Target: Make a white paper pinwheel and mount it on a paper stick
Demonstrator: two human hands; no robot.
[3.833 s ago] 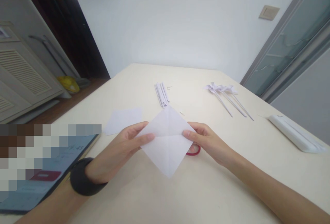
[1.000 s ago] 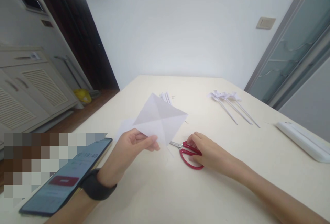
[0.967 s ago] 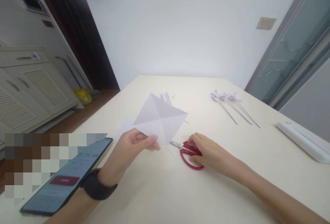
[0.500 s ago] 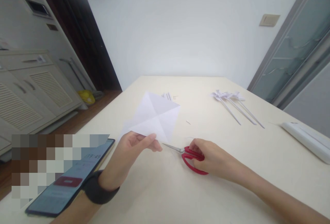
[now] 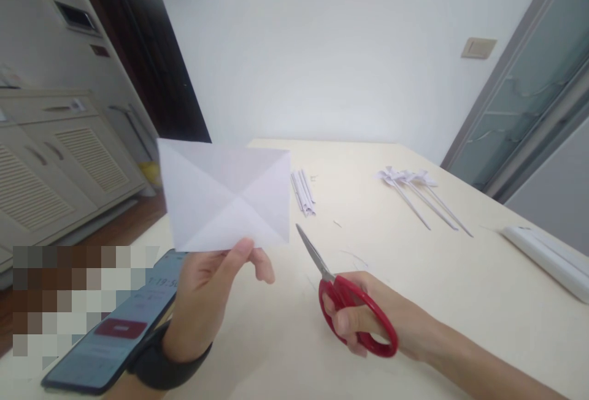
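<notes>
My left hand [image 5: 221, 274] pinches the lower edge of a white paper sheet [image 5: 227, 194] between thumb and fingers. The sheet is raised off the table, and two diagonal creases cross at its middle. In my right hand [image 5: 363, 311] is a pair of scissors [image 5: 329, 274] with red handles, my fingers through the loops. Its blades look closed and point up and left, toward the sheet's lower right corner but apart from it. Thin paper slivers [image 5: 354, 256] lie on the table beyond the scissors.
Several rolled paper sticks [image 5: 304, 191] lie behind the sheet. Paper pinwheels on sticks [image 5: 409, 182] rest at the back right of the cream table [image 5: 414, 277]. A phone [image 5: 119, 320] lies at the left, partly behind my wrist. A long white object [image 5: 547, 259] sits at the right edge.
The sheet has turned and moved left, uncovering the paper sticks. My right hand has lifted the scissors off the table, with the blades now pointing more upward.
</notes>
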